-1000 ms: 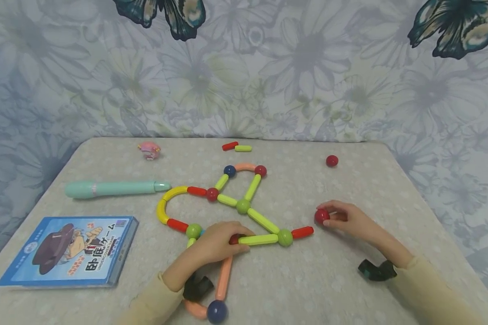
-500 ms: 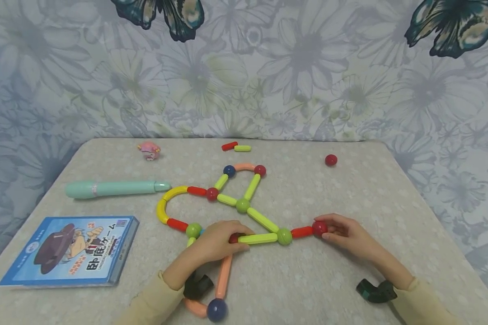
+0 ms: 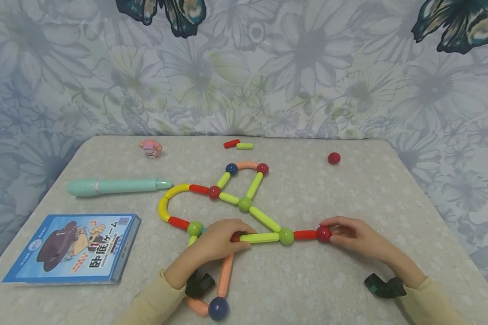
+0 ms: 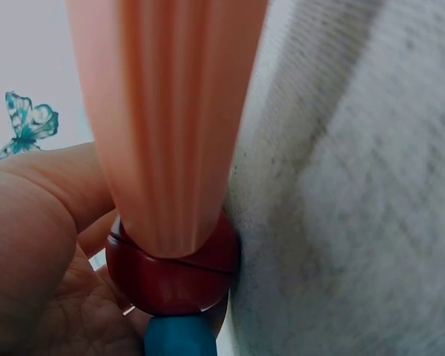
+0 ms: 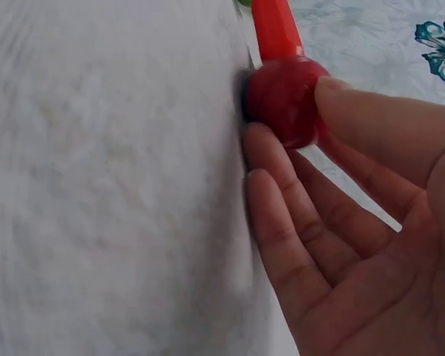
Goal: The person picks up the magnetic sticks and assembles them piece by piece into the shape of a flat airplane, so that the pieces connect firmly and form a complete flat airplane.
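Note:
A magnetic rod-and-ball figure of coloured rods, curved pieces and balls lies flat on the table. My left hand [image 3: 213, 241] grips a red ball [image 4: 170, 278] in it, mostly covered in the head view. An orange rod [image 4: 167, 111] and a blue rod [image 4: 180, 337] meet that ball. My right hand [image 3: 355, 232] pinches another red ball [image 3: 323, 234] between thumb and fingers. This ball sits against the end of a red rod [image 3: 305, 235], whose other end joins a green ball [image 3: 286, 236].
A boxed game [image 3: 71, 248] and a mint-green pen-like tube [image 3: 118, 187] lie at left. Further back are a pink figurine [image 3: 151, 148], a loose red rod [image 3: 231, 143], a loose yellow-green rod [image 3: 245, 146] and a loose red ball [image 3: 334, 158]. A patterned wall covering stands behind the table.
My right hand has brought its red ball down towards me to the red rod's free end, and the rod has swung into line with it. The left hand has stayed on its ball.

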`<action>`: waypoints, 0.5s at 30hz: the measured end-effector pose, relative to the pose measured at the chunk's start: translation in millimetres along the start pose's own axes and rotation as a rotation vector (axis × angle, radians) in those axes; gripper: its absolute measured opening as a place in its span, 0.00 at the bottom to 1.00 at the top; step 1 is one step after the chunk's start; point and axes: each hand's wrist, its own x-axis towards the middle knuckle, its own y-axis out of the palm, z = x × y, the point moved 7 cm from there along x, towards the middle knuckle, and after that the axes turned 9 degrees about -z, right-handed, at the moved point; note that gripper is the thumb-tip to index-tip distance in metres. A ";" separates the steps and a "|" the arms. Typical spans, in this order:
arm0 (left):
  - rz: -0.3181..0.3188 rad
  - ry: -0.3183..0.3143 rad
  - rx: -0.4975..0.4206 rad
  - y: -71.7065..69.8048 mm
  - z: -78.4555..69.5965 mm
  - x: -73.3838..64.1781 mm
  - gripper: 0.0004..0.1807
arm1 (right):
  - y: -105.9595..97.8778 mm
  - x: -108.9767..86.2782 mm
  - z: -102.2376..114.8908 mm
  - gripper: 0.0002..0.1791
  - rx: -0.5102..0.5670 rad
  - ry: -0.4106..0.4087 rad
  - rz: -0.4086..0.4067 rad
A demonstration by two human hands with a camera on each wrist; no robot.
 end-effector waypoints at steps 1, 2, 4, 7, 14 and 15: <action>-0.003 0.001 0.002 -0.6 -0.1 -0.1 0.16 | -0.5 0.3 0.5 0.20 -0.009 -0.001 0.006; -0.005 -0.001 0.003 -1.2 0.1 -0.2 0.16 | -1.0 0.6 0.9 0.20 -0.019 -0.002 0.013; -0.007 -0.004 0.009 -2.3 0.4 -0.5 0.16 | -1.5 1.8 1.8 0.22 -0.031 -0.011 0.029; -0.002 -0.006 0.018 -3.0 1.1 -0.5 0.16 | -2.5 4.1 4.6 0.22 -0.050 -0.039 0.059; 0.023 -0.014 0.018 1.0 1.8 1.6 0.17 | -9.7 13.2 12.8 0.22 -0.111 -0.066 0.149; 0.027 -0.014 0.019 1.9 1.6 1.5 0.17 | -12.3 15.8 13.6 0.22 -0.127 -0.064 0.152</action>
